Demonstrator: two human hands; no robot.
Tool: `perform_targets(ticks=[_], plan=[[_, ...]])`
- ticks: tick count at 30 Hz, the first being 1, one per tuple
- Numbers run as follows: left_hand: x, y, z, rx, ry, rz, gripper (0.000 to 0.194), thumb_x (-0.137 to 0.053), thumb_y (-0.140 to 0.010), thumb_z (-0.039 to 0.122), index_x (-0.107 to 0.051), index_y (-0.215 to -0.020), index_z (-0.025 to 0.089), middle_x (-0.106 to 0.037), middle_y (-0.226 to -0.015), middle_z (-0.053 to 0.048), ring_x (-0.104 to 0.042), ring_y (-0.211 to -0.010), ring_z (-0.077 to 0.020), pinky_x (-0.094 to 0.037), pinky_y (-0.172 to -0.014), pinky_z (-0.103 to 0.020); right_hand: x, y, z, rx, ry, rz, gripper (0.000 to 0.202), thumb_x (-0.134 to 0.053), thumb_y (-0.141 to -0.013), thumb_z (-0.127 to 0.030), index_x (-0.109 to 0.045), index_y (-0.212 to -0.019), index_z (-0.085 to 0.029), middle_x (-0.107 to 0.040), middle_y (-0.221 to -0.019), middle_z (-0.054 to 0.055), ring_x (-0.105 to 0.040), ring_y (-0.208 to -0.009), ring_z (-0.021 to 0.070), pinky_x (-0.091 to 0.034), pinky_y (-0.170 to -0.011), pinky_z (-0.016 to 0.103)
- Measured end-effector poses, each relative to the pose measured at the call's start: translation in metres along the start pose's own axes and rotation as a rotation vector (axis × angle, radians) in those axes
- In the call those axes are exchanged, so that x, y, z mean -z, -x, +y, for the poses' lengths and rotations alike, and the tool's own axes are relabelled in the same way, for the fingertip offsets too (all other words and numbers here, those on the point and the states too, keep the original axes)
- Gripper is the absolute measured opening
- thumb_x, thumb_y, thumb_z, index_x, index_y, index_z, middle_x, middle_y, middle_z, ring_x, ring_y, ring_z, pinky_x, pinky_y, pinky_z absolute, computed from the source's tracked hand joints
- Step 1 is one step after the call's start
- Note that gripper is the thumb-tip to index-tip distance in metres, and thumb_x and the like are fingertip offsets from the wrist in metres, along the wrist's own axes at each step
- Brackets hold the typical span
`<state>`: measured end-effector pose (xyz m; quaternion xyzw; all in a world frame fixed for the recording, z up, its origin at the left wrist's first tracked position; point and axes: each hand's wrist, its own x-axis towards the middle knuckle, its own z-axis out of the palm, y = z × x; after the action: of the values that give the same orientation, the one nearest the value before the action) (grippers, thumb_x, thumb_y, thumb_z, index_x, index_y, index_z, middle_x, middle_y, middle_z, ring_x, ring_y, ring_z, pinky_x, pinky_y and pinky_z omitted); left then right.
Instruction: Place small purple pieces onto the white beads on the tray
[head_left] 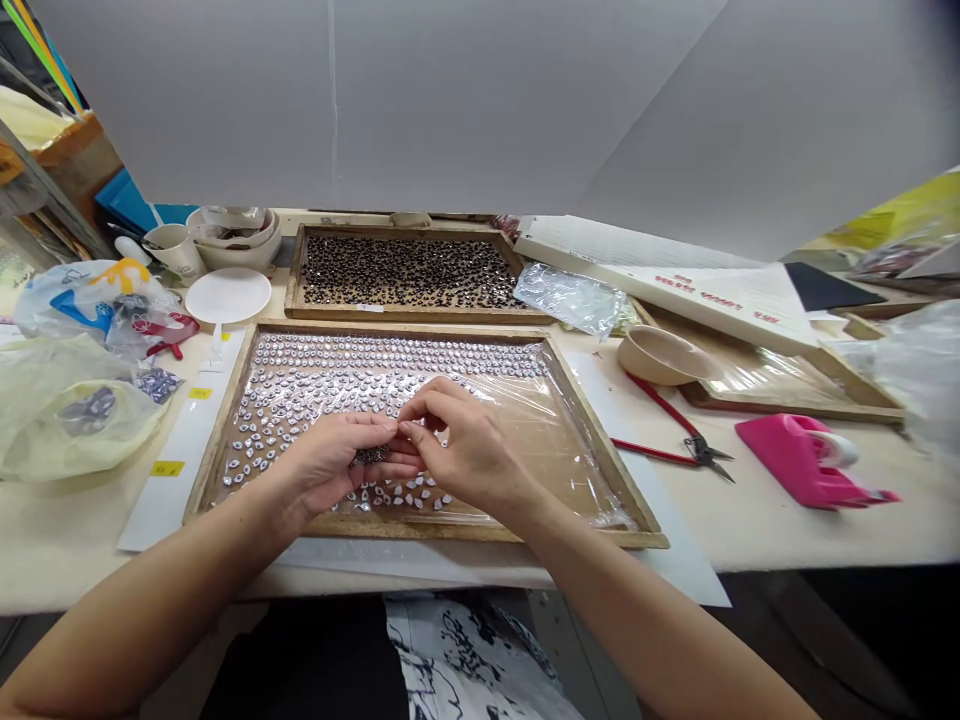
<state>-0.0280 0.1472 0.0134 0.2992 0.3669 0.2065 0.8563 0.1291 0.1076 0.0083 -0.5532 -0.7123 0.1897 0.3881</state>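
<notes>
Above the near wooden tray (pixel 651 538), my left hand (pixel 337 462) is curled around a small pile of dark metal pieces (pixel 370 456). The fingertips of my right hand (pixel 450 440) are pinched together and meet the left thumb and fingers; whatever they hold is too small to make out. Rows of small silvery pieces (pixel 300 385) lie on the tray's plastic-covered board, dense at the back and left and looser near the front. Bare film shows on the tray's right side.
Behind is a second tray (pixel 405 315) of dark pieces. To the right are a beige bowl (pixel 664 355), red-handled pliers (pixel 701 452) and a pink tape dispenser (pixel 795 460). Plastic bags (pixel 67 410), a white round dish (pixel 229 295) and a cup (pixel 175 252) stand left.
</notes>
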Motion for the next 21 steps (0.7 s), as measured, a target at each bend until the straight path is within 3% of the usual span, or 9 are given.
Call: perform_targets(ticks=[4,7,11,21], plan=[[-0.001,0.0,0.003,-0.023,0.031,0.089,0.013,-0.054,-0.079,0.007,-0.066,-0.077,0.003,-0.069,-0.08,-0.017,-0.068,-0.077,-0.021,-0.056,-0.079,-0.032,0.014,0.011,0.006,0.05,0.027,0.011,0.011,-0.05,-0.081,-0.008,-0.056,-0.077,-0.016,-0.054,-0.078,0.004,-0.051,-0.074,0.0149,-0.043,-0.063,0.028],[0.0,-0.001,0.005,-0.035,0.065,0.125,0.015,-0.05,-0.078,0.004,-0.065,-0.077,0.002,-0.069,-0.08,-0.019,-0.069,-0.08,-0.0245,-0.056,-0.079,-0.033,0.019,0.027,0.015,0.13,0.138,-0.087,0.013,-0.047,-0.084,-0.008,-0.058,-0.085,-0.015,-0.056,-0.084,0.006,-0.052,-0.076,0.0158,-0.043,-0.064,0.029],[0.002,-0.003,0.004,-0.043,0.055,0.131,0.018,-0.047,-0.074,-0.001,-0.064,-0.08,0.001,-0.068,-0.082,-0.021,-0.069,-0.08,-0.0253,-0.057,-0.078,-0.032,0.011,0.042,0.024,0.176,0.364,-0.213,0.017,-0.043,-0.087,-0.01,-0.059,-0.081,-0.014,-0.056,-0.081,0.008,-0.049,-0.075,0.0174,-0.04,-0.063,0.03],[-0.001,-0.002,0.003,-0.055,0.043,0.138,0.016,-0.047,-0.078,0.0,-0.062,-0.08,0.004,-0.068,-0.08,-0.019,-0.069,-0.077,-0.0232,-0.057,-0.077,-0.033,-0.002,0.041,0.035,0.224,0.519,-0.23,0.023,-0.042,-0.088,-0.012,-0.059,-0.073,-0.015,-0.053,-0.074,0.006,-0.042,-0.068,0.016,-0.033,-0.06,0.029]])
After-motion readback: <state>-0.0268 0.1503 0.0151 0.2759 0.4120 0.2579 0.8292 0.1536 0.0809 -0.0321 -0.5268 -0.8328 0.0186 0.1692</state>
